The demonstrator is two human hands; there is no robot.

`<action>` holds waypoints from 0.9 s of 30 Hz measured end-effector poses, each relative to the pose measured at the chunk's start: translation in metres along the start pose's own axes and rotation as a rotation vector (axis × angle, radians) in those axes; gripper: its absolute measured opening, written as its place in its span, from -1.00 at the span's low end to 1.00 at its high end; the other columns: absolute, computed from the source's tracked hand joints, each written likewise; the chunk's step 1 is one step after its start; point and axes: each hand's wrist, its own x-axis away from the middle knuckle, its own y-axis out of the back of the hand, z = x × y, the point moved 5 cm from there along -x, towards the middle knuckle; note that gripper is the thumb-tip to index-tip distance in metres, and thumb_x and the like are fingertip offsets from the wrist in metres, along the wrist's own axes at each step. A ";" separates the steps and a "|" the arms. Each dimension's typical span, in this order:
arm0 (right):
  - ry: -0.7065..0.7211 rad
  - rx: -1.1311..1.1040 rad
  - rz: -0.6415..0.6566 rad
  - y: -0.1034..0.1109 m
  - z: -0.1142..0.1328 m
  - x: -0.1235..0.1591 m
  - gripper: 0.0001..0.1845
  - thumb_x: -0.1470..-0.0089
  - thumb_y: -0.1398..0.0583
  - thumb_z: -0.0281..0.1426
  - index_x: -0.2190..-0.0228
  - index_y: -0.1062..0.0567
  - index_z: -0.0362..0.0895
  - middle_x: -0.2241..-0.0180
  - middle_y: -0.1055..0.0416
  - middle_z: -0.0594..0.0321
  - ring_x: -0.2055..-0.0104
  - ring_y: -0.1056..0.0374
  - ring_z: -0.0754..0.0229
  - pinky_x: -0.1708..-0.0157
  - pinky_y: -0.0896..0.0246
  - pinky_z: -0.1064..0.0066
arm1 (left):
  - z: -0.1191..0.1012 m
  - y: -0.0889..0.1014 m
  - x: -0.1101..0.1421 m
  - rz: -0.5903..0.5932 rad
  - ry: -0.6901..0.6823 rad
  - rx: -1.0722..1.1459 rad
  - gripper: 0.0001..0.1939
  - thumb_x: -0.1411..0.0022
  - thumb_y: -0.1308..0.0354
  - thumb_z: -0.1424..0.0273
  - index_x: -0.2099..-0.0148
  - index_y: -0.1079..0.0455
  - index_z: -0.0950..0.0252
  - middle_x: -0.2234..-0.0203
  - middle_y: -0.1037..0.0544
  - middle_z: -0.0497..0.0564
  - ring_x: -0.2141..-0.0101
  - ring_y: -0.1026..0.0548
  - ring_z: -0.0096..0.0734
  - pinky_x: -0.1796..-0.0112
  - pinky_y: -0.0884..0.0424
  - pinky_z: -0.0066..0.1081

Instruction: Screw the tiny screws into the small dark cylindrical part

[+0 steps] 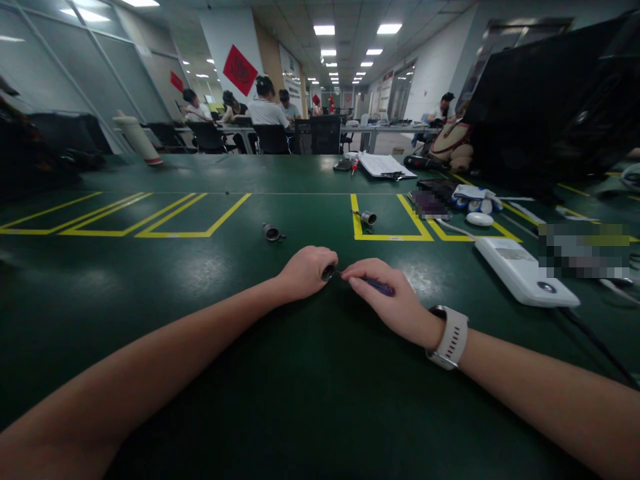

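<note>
My left hand [309, 272] is closed around a small hollow metal cylinder [328, 273], whose dark round opening faces me and to the right. Much of that part is hidden by my fingers. In my right hand [387, 297] is a slim screwdriver [380, 287] with a dark purple handle, pinched between thumb and fingers. Its thin shaft points left at the cylinder's opening; whether the tip touches I cannot tell. Beyond my hands lie a similar metal cylinder [271, 232] on the left and another metal cylinder [369, 218] inside a yellow taped box.
Yellow tape [173, 235] outlines boxes on the green table [225, 413]. To the right lie a white power bank-like device [525, 270] with a cable, a white oval case [479, 219] and gloves [475, 199]. Papers [384, 165] lie farther back; a bottle [139, 139] stands back left.
</note>
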 end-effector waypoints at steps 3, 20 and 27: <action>-0.055 -0.073 0.028 0.000 -0.006 -0.002 -0.82 -0.04 -0.15 -0.40 0.30 -0.55 -0.05 0.24 -0.49 0.21 0.15 -0.35 0.13 0.07 -0.18 0.17 | -0.001 0.000 0.000 0.016 -0.020 0.003 -0.96 -0.05 -0.05 0.51 0.42 -0.31 0.32 0.53 -0.42 -0.01 0.47 -0.36 -0.37 0.41 -0.24 -0.40; -0.331 -0.581 -0.009 0.001 -0.030 -0.006 -0.84 0.02 -0.17 -0.41 0.48 -0.58 -0.13 0.39 -0.53 0.19 0.21 -0.37 0.12 0.13 -0.16 0.21 | -0.001 -0.001 0.000 0.016 -0.072 0.074 -0.96 -0.05 -0.04 0.52 0.43 -0.29 0.33 0.52 -0.40 -0.03 0.46 -0.36 -0.42 0.40 -0.25 -0.44; -0.304 -0.582 -0.022 0.002 -0.032 -0.005 -0.80 0.01 -0.13 -0.43 0.49 -0.57 -0.14 0.43 -0.52 0.19 0.26 -0.38 0.12 0.11 -0.16 0.16 | 0.000 -0.001 -0.001 0.023 -0.046 0.090 -0.96 -0.05 -0.05 0.52 0.44 -0.28 0.33 0.54 -0.39 -0.05 0.48 -0.35 -0.44 0.41 -0.25 -0.45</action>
